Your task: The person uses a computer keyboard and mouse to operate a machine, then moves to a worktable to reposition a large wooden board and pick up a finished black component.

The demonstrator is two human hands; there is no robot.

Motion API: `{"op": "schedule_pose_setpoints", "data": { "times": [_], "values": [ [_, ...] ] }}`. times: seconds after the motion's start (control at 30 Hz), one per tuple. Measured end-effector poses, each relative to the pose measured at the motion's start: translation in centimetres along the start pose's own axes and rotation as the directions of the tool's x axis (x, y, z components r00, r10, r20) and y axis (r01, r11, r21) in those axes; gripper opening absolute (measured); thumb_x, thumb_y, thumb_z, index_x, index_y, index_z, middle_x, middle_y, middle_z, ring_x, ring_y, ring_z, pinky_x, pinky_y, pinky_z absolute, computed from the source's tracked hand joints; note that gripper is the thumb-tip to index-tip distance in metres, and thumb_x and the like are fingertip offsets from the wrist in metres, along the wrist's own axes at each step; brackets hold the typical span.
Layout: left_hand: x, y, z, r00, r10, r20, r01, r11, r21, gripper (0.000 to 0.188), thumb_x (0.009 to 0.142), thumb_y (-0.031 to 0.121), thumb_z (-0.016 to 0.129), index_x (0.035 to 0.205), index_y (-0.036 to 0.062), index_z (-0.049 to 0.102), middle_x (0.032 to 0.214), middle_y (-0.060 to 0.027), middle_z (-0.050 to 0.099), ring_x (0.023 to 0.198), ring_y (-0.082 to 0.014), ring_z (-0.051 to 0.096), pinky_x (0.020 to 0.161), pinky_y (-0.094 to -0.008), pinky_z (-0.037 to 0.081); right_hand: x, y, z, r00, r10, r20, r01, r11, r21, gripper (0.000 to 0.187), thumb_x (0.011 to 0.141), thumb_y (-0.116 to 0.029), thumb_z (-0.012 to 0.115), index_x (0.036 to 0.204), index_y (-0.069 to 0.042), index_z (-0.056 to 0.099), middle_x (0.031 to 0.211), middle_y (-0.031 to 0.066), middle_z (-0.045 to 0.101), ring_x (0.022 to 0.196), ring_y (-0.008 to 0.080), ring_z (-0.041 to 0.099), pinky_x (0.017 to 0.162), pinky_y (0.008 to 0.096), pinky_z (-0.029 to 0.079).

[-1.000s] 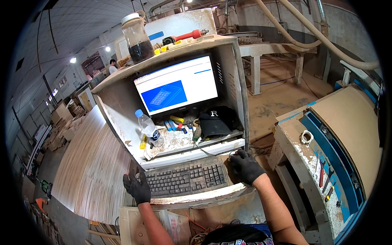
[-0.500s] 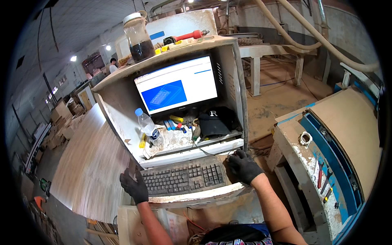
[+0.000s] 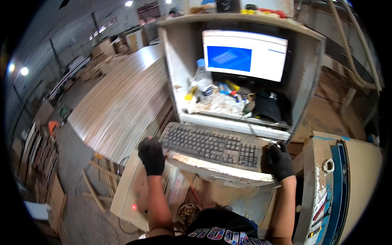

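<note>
A dusty black keyboard (image 3: 212,145) lies on a worn white tray below a lit monitor (image 3: 245,55). My left hand (image 3: 151,156), in a black glove, is beside the keyboard's left end, at the tray's corner. Its fingers point away and down; blur and the dark glove hide how far they are bent. My right hand (image 3: 280,161), also black-gloved, curves over what looks like a computer mouse (image 3: 278,144) at the keyboard's right end. Only a pale bit of that mouse shows by the fingertips.
Inside the cabinet (image 3: 171,77) stand a clear bottle (image 3: 203,75) and a black cap (image 3: 271,107) among small coloured items. Stacked sheets (image 3: 126,104) lie left. A bench with a tape roll (image 3: 328,165) and hand tools (image 3: 320,210) is right. Wood strips (image 3: 93,192) lie lower left.
The view has swung left and down, so the cabinet appears farther right and higher. My left hand has shifted slightly toward me off the keyboard's end. My right hand stays at the mouse.
</note>
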State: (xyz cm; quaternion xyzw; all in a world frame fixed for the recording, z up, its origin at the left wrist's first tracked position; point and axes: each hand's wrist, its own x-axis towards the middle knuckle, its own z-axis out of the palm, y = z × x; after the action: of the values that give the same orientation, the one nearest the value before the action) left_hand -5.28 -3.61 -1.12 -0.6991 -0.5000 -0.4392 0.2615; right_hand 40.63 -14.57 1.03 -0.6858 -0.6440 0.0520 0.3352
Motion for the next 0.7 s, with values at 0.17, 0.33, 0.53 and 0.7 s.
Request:
{"op": "schedule_pose_setpoints", "data": {
  "times": [0.17,0.33,0.53,0.7],
  "values": [
    [-2.3,-2.2,-1.0,0.972,-0.154,0.179,0.156,0.988,0.004,0.019,0.097,0.016,0.051,0.106,0.0041,0.062,0.109,-0.0149,0.065,0.109,-0.0335,0.059,0.097,-0.0462,0.045,0.2,-1.3,0.9,0.999,-0.05,-0.004,0.05,0.999,-0.008,0.034,0.083,-0.008,0.071,0.117,-0.011,0.066,0.129,0.0195,0.059,0.125,0.0405,0.054,0.097,0.0467,0.05],
    [-5.9,-4.3,3.6,0.92,-0.131,0.368,0.089,0.987,0.131,0.038,0.092,0.006,0.05,0.128,0.0059,0.059,0.13,-0.0169,0.061,0.123,-0.0348,0.055,0.11,-0.0438,0.04,0.1,1.7,0.7,0.999,0.007,0.053,-0.009,0.999,0.034,0.028,0.084,-0.011,0.068,0.111,-0.012,0.066,0.108,0.0192,0.067,0.107,0.0418,0.061,0.086,0.0475,0.053],
    [-8.0,-10.5,3.8,0.997,-0.002,0.08,0.026,0.955,-0.296,0.041,0.1,0.034,0.05,0.111,-0.0008,0.067,0.11,-0.0205,0.067,0.104,-0.036,0.062,0.096,-0.0449,0.048,1.6,-0.3,3.2,0.986,-0.168,0.008,0.166,0.98,0.113,0.018,0.081,-0.012,0.064,0.097,-0.005,0.062,0.102,0.0239,0.059,0.096,0.0429,0.057,0.082,0.0524,0.049],
    [-4.6,-4.4,2.6,0.954,-0.227,0.197,0.256,0.957,-0.137,0.046,0.109,0.036,0.038,0.107,0.0053,0.072,0.108,-0.0154,0.068,0.101,-0.0336,0.063,0.091,-0.0439,0.05,0.1,-1.0,1.2,0.998,0.068,0.008,-0.068,0.998,0.01,0.025,0.084,-0.02,0.064,0.105,-0.007,0.062,0.12,0.0246,0.054,0.108,0.0442,0.057,0.09,0.0518,0.049]
  ]
}}
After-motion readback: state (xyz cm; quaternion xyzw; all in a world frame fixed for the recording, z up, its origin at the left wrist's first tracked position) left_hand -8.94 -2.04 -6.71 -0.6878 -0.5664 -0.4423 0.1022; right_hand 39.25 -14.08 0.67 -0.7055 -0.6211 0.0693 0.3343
